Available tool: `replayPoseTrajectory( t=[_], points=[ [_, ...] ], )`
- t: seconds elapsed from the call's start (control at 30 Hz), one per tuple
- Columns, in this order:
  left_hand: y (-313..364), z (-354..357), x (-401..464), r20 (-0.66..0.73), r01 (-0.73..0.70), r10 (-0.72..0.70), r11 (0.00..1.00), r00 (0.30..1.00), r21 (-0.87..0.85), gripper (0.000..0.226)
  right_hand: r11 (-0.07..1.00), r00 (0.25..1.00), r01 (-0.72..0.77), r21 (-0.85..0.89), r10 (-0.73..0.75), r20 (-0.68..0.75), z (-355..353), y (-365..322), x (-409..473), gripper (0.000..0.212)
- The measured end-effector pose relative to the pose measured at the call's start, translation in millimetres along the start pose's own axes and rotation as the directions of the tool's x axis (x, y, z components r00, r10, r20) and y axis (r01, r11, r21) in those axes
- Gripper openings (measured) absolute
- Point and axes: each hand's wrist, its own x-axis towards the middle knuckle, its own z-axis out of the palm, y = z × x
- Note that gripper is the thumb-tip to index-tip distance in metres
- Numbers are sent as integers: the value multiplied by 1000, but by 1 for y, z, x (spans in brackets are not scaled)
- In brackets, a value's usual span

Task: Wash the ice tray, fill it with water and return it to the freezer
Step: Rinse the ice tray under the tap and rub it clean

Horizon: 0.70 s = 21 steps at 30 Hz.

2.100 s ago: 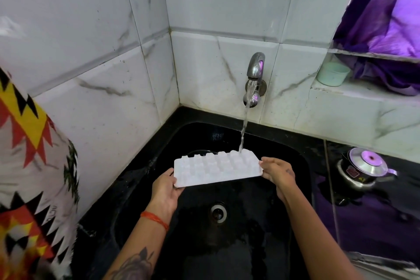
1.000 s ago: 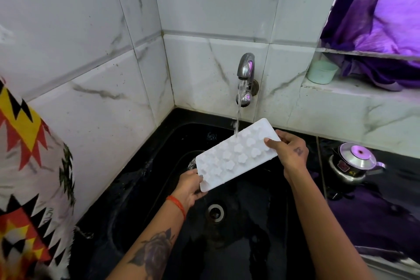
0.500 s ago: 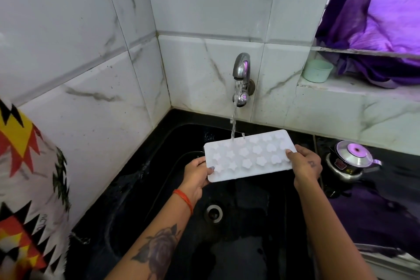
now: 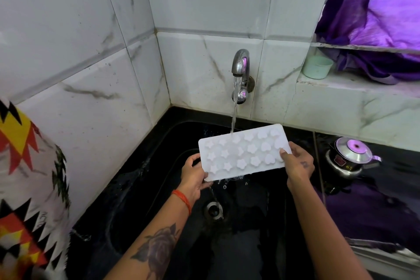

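A white ice tray [image 4: 244, 152] with star, flower and heart moulds faces up over the black sink [image 4: 145, 179]. My left hand [image 4: 193, 175] grips its left end and my right hand [image 4: 296, 165] pinches its right end, thumb on top. Water runs from the steel tap [image 4: 240, 68] onto the tray's far edge near the middle. Drops fall off the tray's near edge towards the drain [image 4: 213, 210].
White marbled tiles wall the sink at left and back. A small steel lidded pot [image 4: 348, 158] sits on the dark counter at right. A pale green cup [image 4: 317, 67] stands on the ledge by purple cloth [image 4: 381, 18]. A patterned cloth [image 4: 25, 188] hangs at left.
The tray was turned from moulds-down to moulds-up, tilted steeply, then levelled. It now sits nearly level under the stream, with water spilling off its near edge.
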Motion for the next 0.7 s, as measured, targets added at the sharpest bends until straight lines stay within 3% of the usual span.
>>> replayPoseTrajectory(
  t=[0.13,0.27,0.37,0.57,0.7],
  points=[
    [-3,-5,2,-33,12,-13,999,999,-38,58,997,996,73,22,-74,47,7,-5,-4,43],
    [-6,-10,3,-88,22,-26,999,996,-44,32,988,981,156,-1,-154,118,16,-14,-8,45],
    [-10,-16,8,-151,45,-51,998,987,-45,26,980,971,188,-62,-175,164,23,-17,-11,45],
    [-10,-32,15,-261,22,-32,999,965,-41,19,984,972,122,-133,-91,218,28,-10,-13,34],
    [-8,-39,16,-289,-4,-11,999,957,-52,18,985,979,47,-163,-14,202,29,4,-11,41]
  ],
)
